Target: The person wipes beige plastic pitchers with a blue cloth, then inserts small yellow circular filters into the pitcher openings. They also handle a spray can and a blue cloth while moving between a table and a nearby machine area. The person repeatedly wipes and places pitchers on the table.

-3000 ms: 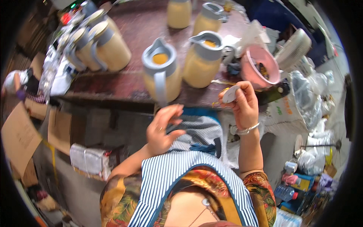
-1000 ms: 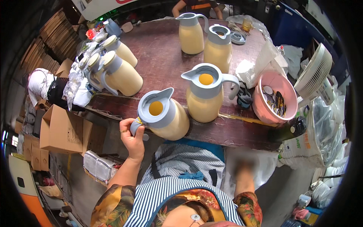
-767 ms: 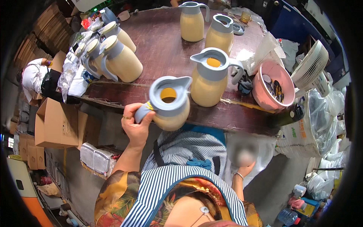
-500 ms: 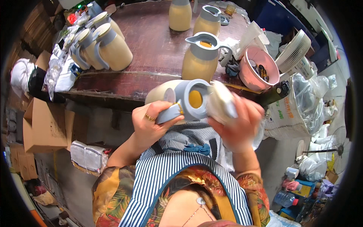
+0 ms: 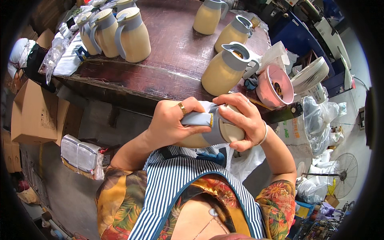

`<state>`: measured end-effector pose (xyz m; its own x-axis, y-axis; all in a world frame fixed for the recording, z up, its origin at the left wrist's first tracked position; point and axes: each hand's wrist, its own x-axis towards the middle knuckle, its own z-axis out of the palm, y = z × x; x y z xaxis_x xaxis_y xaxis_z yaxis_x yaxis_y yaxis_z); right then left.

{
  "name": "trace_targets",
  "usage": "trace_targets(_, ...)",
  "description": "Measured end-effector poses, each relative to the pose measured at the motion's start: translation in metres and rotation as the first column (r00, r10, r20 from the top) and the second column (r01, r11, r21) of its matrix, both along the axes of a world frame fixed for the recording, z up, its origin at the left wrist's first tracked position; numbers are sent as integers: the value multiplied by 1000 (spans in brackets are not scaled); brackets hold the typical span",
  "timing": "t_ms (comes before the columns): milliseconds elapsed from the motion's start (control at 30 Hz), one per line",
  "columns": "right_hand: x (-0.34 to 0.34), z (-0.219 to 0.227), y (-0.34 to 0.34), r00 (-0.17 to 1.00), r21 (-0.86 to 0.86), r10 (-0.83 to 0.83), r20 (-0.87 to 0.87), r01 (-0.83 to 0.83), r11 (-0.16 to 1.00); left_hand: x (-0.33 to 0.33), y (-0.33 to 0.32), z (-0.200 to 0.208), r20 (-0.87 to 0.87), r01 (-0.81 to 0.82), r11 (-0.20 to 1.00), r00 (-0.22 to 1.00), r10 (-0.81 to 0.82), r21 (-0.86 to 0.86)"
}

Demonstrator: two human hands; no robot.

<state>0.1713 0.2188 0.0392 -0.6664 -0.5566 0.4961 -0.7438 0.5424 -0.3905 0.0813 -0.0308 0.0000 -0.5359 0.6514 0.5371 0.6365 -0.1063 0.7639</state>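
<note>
A cream vacuum jug (image 5: pixel 193 141) with a grey collar lies tipped on its side at my waist, its top toward the right. My left hand (image 5: pixel 168 122) is closed round its grey handle (image 5: pixel 197 119). With fingers and thumb spread round the top, my right hand (image 5: pixel 244 118) grips the cream lid (image 5: pixel 233 133) against the jug's mouth. Whether the lid is fully seated cannot be seen. Just beyond, on the table, stands a lidless cream jug (image 5: pixel 219 74) with a grey spout.
On the dark red table (image 5: pixel 172 52), more open jugs (image 5: pixel 230 36) stand at the right and lidded jugs (image 5: pixel 134 38) at the left. A pink basin (image 5: pixel 276 90) with small dark parts and a white fan (image 5: pixel 312 76) are to the right. Cardboard boxes (image 5: pixel 36 112) stand at the left.
My right hand has brought the lid leftward onto the jug's mouth, covering the opening seen before. My left hand keeps hold of the handle. The view has shifted slightly.
</note>
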Motion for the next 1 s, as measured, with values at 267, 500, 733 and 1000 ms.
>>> trace_targets(267, 29, -32, -11, 853, 42, -502, -141, 512, 858, 4, 14, 2, -322, -140, 977, 943, 81, -164)
trace_targets(500, -26, -63, -22, 593, -390, -659, 462, 804, 450, 50, 61, -34, -495, -417, 904, 807, 321, -92)
trace_targets(733, 33, 11, -33, 984, 345, -104, -143, 148, 927, -44, -11, 15, 232, 313, 934, 934, -270, -174)
trace_targets(1000, -11, 2, -39, 839, 49, -541, 54, 539, 841, 22, 35, -19, -213, -300, 943, 921, 326, 147)
